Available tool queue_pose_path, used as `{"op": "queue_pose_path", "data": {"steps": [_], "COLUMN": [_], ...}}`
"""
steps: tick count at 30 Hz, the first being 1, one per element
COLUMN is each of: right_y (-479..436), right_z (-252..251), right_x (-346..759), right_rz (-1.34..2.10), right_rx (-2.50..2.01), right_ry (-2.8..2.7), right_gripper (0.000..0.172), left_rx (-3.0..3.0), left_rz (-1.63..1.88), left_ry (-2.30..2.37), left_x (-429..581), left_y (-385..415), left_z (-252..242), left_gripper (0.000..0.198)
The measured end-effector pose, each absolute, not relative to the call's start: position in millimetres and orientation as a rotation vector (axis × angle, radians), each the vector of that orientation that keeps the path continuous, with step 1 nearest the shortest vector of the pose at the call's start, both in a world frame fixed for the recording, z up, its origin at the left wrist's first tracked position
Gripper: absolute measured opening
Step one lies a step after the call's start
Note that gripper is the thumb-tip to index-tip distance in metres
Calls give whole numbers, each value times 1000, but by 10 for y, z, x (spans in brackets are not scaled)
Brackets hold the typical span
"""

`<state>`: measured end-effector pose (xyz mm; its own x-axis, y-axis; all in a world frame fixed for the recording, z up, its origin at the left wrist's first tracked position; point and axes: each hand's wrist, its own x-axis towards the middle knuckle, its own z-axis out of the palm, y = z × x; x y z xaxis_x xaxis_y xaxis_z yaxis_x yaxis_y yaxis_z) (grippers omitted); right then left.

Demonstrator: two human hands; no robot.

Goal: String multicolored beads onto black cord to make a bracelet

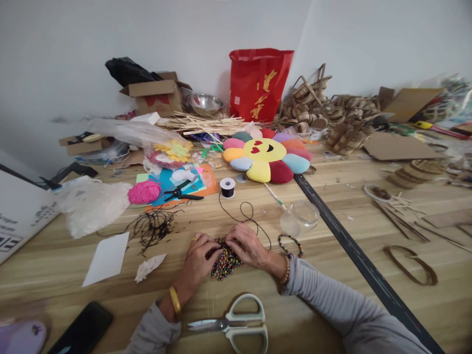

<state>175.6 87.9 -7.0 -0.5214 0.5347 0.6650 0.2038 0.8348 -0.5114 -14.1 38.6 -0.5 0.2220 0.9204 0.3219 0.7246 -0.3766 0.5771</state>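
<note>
A pile of small multicoloured beads (225, 265) lies on the wooden table between my hands. My left hand (201, 258) is at the pile's left side, its thumb and fingers pinched together. From the right, my right hand (249, 246) reaches over the beads with curled fingertips close to the left ones. What either pinch holds is too small to make out. A thin black cord (248, 216) loops from its spool (227, 188) down behind my right hand. Next to my right wrist rests a beaded bracelet (290, 244). White-handled scissors (236, 323) lie partly open nearer to me.
A glass jar (300, 216) stands right of my hands. Cut black cords (153, 228), pliers (182, 192) and pink yarn (144, 192) lie to the left. Behind are a flower cushion (267, 155) and red bag (258, 83). A phone (81, 330) lies front left.
</note>
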Motion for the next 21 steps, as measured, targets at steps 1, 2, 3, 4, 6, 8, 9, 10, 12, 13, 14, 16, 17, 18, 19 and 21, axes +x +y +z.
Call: {"op": "queue_pose_path", "data": {"steps": [1, 2, 3, 4, 6, 8, 9, 10, 12, 13, 14, 16, 17, 18, 19, 21], "right_y": [879, 878, 877, 877, 877, 879, 880, 880, 880, 880, 879, 878, 877, 877, 877, 877], "right_z": [-67, -64, -61, -58, -55, -56, -59, -61, -65, -66, -65, -61, -57, -54, -51, -50], "right_x": [1757, 1757, 1757, 1756, 1755, 1752, 1751, 1750, 1748, 1748, 1748, 1749, 1750, 1752, 1754, 1757], "right_rz": [467, 465, 463, 461, 461, 460, 460, 459, 458, 456, 455, 448, 443, 438, 432, 424], "right_rx": [-538, -537, -535, -533, -530, -535, -538, -540, -538, -537, -536, -529, -522, -513, -505, -493], "right_ry": [-2117, -2115, -2114, -2113, -2109, -2112, -2113, -2115, -2116, -2116, -2118, -2128, -2137, -2147, -2158, -2172], "right_gripper": [12, 12, 12, 11, 11, 11, 11, 11, 11, 11, 11, 10, 10, 11, 11, 11], "left_rx": [2202, 2205, 2204, 2203, 2206, 2216, 2220, 2218, 2194, 2171, 2141, 2063, 2012, 1953, 1886, 1742], "left_rz": [891, 876, 863, 853, 848, 878, 906, 942, 1023, 1064, 1106, 1177, 1199, 1210, 1212, 1206], "left_ry": [1549, 1558, 1565, 1566, 1561, 1554, 1551, 1547, 1539, 1529, 1513, 1467, 1443, 1421, 1403, 1363], "left_x": [-140, -139, -136, -133, -125, -116, -112, -108, -106, -108, -113, -130, -141, -153, -164, -181], "left_y": [385, 384, 383, 382, 379, 377, 378, 380, 388, 394, 401, 413, 417, 420, 421, 421], "left_z": [-3, -2, -2, -3, -7, -11, -11, -11, -8, -5, -1, 10, 17, 23, 30, 40], "left_gripper": [8, 8, 9, 9, 10, 12, 12, 12, 11, 10, 10, 9, 9, 8, 7, 5]}}
